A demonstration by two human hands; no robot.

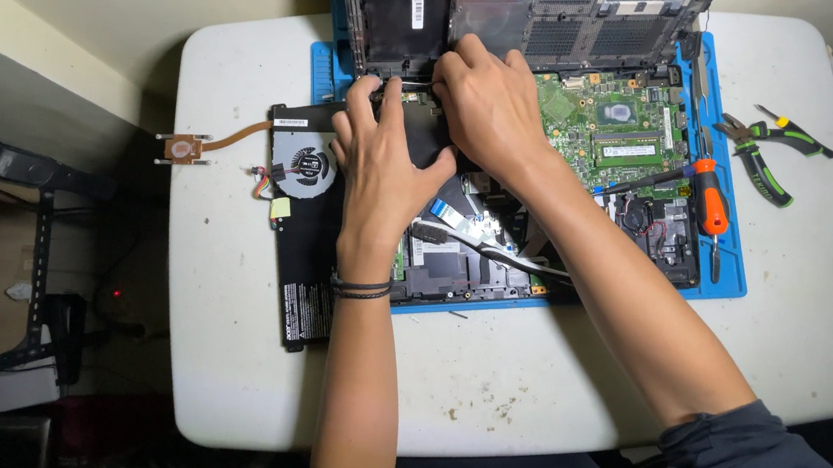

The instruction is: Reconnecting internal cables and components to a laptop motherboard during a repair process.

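An opened laptop lies on a blue mat with its green circuit board exposed. Its black bottom cover stands tilted up at the far edge. My left hand and my right hand sit side by side on a black flat part near the cover's hinge edge, fingertips pressing at that edge. What the fingers pinch is hidden. A black fan with a copper heat pipe lies just left of my left hand.
A long black battery lies left of the laptop. An orange-handled screwdriver rests on the mat's right side, green-handled pliers and a small yellow tool on the white table beyond. Dark stands are at the left.
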